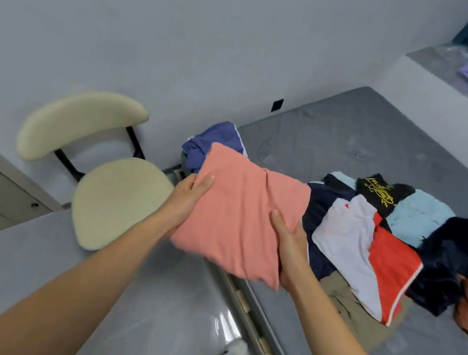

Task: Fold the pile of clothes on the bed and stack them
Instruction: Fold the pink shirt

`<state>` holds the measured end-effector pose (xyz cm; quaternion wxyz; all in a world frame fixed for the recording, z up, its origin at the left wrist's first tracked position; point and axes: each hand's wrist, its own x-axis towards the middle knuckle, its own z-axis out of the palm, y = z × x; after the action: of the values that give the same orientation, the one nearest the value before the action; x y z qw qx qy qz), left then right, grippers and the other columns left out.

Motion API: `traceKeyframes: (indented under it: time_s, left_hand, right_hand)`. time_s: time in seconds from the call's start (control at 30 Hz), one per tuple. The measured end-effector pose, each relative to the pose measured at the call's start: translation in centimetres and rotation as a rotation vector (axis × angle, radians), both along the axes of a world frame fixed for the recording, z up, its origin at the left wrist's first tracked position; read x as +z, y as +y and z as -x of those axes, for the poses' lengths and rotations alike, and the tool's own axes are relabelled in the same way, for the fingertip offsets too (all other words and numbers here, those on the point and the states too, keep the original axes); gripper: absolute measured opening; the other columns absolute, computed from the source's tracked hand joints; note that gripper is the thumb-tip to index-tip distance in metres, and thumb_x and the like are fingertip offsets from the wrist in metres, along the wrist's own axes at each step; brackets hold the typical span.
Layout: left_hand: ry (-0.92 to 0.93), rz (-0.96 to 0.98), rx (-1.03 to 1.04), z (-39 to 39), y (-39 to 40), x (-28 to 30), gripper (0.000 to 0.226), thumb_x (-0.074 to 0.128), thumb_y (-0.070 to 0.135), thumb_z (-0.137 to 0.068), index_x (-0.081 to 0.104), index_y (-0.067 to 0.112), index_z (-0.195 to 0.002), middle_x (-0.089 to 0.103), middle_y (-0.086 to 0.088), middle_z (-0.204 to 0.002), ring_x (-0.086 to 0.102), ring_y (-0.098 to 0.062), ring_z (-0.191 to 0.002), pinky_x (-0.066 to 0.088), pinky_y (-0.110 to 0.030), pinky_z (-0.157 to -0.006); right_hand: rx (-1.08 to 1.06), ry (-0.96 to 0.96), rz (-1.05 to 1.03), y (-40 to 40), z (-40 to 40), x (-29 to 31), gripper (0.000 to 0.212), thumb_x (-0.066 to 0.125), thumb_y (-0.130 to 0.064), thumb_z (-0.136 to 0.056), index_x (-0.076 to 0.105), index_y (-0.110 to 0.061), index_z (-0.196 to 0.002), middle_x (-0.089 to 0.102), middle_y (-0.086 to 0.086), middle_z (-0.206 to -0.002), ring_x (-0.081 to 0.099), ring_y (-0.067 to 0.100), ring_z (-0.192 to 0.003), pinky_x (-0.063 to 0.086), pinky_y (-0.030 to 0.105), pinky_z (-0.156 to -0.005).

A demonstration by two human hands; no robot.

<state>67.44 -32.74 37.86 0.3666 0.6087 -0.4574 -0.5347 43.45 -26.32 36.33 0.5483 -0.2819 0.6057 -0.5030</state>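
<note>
The folded garment (239,212) is plain salmon pink. The bed (355,141) is grey. On it lie a white-and-red top (367,253), a black shirt with yellow print (380,191), pale blue cloth (419,216), navy clothes (460,250) and, at its corner, blue shorts (210,143). The chair (119,199) is cream.

A folded salmon-pink garment (240,213) is held above the grey bed's (355,141) edge. Beside it on the bed lies the unfolded pile of clothes (394,242), with a folded blue garment (212,143) behind.

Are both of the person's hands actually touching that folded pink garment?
Touching. The head view shows the left hand gripping the folded pink garment's left edge, and the right hand gripping its right edge, thumbs lying on top.
</note>
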Motion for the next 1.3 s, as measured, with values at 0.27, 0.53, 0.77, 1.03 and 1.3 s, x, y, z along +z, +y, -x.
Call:
traceKeyframes:
  time_s: [0.27,0.53,0.77,1.03,1.3]
  left_hand:
    - [-0.084,-0.08,0.084,-3.6,-17.0,-6.4,0.039,0.058,0.062,-0.098,0.065,0.031,-0.12,0.071,0.015,-0.116,0.068,-0.005,-0.104,0.051,-0.028,-0.081]
    - [-0.073,-0.052,0.129,-6.0,-33.0,-15.6,0.024,0.06,0.053,-0.102,0.065,0.031,-0.109,0.071,0.012,-0.116,0.067,-0.007,-0.107,0.052,-0.031,-0.088]
    - [-0.156,0.032,0.005,-9.4,-45.8,-25.0,0.042,0.057,0.041,-0.106,0.059,0.0,-0.108,0.063,-0.004,-0.099,0.054,-0.008,-0.082,0.047,-0.027,-0.076]
    - [0.085,-0.175,0.355,-7.4,-44.6,-35.3,0.02,0.057,0.033,-0.107,0.057,0.015,-0.116,0.07,0.0,-0.111,0.067,-0.013,-0.099,0.057,-0.024,-0.082]
    - [0.001,-0.16,0.427,-7.8,-43.5,-37.8,0.003,0.054,0.025,-0.108,0.054,0.023,-0.109,0.063,0.008,-0.097,0.063,0.011,-0.08,0.05,-0.013,-0.073]
  right_hand:
    - [0.077,-0.029,-0.072,-19.4,-3.3,-7.1,0.029,0.078,-0.039,-0.091,0.066,-0.03,-0.116,0.077,-0.02,-0.108,0.072,-0.001,-0.1,0.056,0.016,-0.077]
    - [0.085,0.083,-0.11,-37.3,-6.3,-15.1,0.036,0.079,-0.038,-0.091,0.064,-0.025,-0.121,0.075,-0.017,-0.108,0.072,-0.004,-0.092,0.054,0.014,-0.072]
    - [-0.021,0.226,-0.08,-46.5,-10.1,-23.9,0.035,0.074,-0.021,-0.096,0.062,-0.018,-0.128,0.071,-0.013,-0.117,0.066,-0.005,-0.107,0.052,0.01,-0.087]
    - [0.232,0.786,0.0,-56.5,-9.8,-29.9,0.034,0.073,-0.042,-0.091,0.058,-0.024,-0.116,0.071,-0.006,-0.101,0.066,0.026,-0.097,0.053,0.046,-0.086]
    - [0.252,0.951,0.124,-59.1,-11.1,-32.3,0.034,0.065,-0.045,-0.094,0.052,-0.033,-0.123,0.071,-0.002,-0.104,0.064,0.031,-0.097,0.048,0.041,-0.076]
